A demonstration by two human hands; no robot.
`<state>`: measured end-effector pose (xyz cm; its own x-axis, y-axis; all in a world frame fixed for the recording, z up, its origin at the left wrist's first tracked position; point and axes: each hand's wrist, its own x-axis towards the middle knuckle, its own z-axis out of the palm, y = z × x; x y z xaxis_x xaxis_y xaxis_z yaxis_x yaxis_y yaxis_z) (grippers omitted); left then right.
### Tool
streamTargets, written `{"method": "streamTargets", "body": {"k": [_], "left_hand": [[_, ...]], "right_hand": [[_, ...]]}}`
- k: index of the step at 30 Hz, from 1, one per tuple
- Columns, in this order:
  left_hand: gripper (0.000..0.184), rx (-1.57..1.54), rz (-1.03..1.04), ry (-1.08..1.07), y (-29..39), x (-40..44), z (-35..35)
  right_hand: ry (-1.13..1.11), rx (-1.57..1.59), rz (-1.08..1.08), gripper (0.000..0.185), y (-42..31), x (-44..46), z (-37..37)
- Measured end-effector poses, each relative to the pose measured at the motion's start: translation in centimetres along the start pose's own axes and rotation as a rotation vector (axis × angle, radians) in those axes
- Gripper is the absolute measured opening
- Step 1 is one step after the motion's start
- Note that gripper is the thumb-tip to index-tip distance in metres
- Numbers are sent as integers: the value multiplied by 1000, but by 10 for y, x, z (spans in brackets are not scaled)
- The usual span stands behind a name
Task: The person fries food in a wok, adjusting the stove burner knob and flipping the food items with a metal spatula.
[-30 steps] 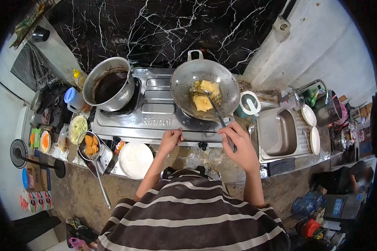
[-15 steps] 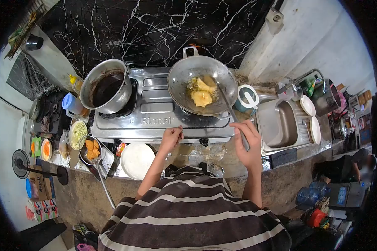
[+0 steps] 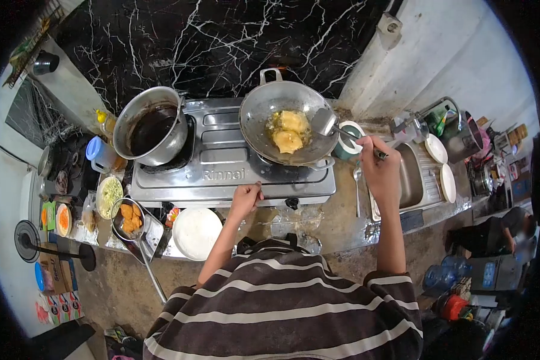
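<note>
My right hand (image 3: 381, 165) is wrapped round the handle of a metal spatula (image 3: 324, 122), whose flat blade is over the right side of the wok (image 3: 261, 141). Two golden pieces of frying food (image 3: 288, 141) lie in bubbling oil at the wok's bottom, left of the blade and apart from it. My left hand (image 3: 246, 199) is closed at the front edge of the gas stove (image 3: 222, 187), with nothing visible in it. Just right of the wok is a green-and-white container (image 3: 345, 150); a spoon (image 3: 358, 195) lies on the counter below it.
A large pot (image 3: 153, 150) with dark contents stands on the left burner. Fried pieces (image 3: 130, 218) sit in a long-handled strainer (image 3: 152, 270), near a white plate (image 3: 196, 246). On the right are a sink (image 3: 411, 186) and white plates (image 3: 447, 183). A person (image 3: 492, 231) is in the background.
My right hand has moved up and right, swinging the spatula so its blade is lifted out of the oil toward the wok's right rim. My left hand stays at the stove edge.
</note>
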<state>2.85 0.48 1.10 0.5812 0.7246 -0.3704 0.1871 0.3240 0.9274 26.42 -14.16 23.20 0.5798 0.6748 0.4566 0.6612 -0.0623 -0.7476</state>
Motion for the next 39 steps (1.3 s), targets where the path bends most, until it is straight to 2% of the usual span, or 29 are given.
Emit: {"method": "streamTargets", "body": {"k": [14,20,23,25,35,39], "left_hand": [[47,-30,-38,-50,1,0,-1],[49,-18,-21,-36,-5,4,-1],[49,5,3,-48,-3,3,-2],[49,-10,-4,-41,3,-1,0],[49,-31,-44,-54,4,-1,-1],[49,-39,-64,-35,3,0,0]], "right_hand": [[-51,-229,-151,23,-12,32,15],[0,-150,-26,29,-3,31,18],[76,-109,85,32,2,27,18],[121,-8,232,32,5,24,16],[142,-32,164,32,-1,18,4],[153,70,138,28,0,11,-1]]}}
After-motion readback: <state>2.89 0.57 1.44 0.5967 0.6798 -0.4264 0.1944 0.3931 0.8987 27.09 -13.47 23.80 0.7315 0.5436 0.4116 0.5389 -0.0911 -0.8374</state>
